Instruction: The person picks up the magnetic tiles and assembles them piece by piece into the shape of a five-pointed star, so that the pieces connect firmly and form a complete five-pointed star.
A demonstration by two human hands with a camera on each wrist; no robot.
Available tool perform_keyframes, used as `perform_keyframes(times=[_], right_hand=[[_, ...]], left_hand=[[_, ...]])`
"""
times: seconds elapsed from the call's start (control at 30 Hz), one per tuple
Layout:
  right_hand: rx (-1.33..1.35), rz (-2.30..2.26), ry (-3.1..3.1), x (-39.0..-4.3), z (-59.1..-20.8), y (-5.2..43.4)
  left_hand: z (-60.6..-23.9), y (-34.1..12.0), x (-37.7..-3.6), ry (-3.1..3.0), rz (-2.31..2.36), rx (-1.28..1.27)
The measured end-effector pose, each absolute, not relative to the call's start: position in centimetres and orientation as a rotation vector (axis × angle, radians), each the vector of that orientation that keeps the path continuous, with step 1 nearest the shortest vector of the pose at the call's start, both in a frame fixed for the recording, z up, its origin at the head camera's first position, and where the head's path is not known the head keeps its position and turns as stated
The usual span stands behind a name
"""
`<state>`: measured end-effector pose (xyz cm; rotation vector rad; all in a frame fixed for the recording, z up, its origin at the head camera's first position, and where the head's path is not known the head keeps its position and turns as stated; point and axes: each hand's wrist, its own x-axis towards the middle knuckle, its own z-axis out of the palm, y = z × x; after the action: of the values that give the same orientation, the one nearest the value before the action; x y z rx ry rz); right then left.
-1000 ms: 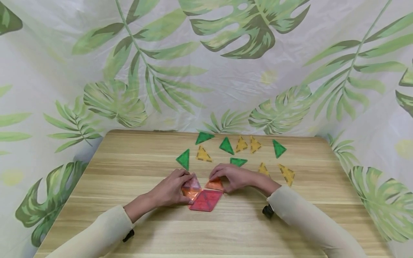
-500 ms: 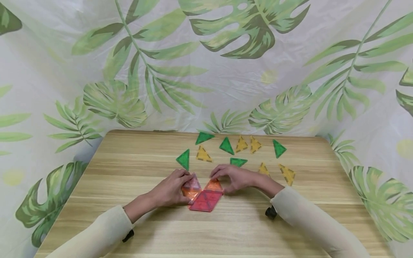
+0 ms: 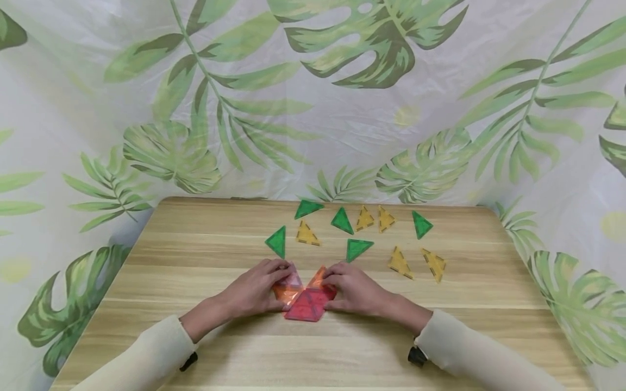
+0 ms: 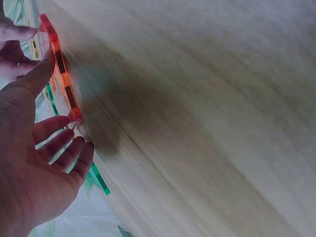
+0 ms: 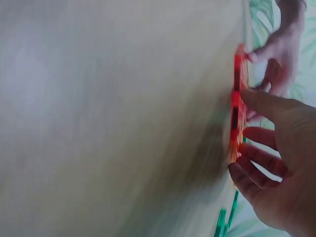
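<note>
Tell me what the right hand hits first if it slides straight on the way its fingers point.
Probably the left hand. The right hand points left across the red and orange tiles, which it already touches; the left fingers lie just beyond. Depth is unclear.

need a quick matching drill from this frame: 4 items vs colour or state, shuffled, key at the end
Column 1
1. left hand
2. flat tile nearest the person
3. loose tile just beyond the right hand
4. two loose tiles far right of the right hand

Column 2
A. green
B. yellow
C. red
D. fingers on the orange and pink tiles

Pairs: 1-D, 2-C, 3-A, 4-B
</note>
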<state>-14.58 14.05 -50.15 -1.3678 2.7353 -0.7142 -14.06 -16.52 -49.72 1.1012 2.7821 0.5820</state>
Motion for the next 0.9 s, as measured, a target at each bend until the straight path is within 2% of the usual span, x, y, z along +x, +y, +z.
perform_keyframes(times=[0.33,0.9], right_hand=[[-1.323,-0.691,2.720,-13.5,-50.6,10.1],[-1.275,-0.645,2.757,-14.4,-51.5,-0.8]], left_hand=[[-49.5,-19.8,-13.4,2.829,0.457,1.061],[-50.2,-30.6,-13.0,2.923,0.519,1.017]])
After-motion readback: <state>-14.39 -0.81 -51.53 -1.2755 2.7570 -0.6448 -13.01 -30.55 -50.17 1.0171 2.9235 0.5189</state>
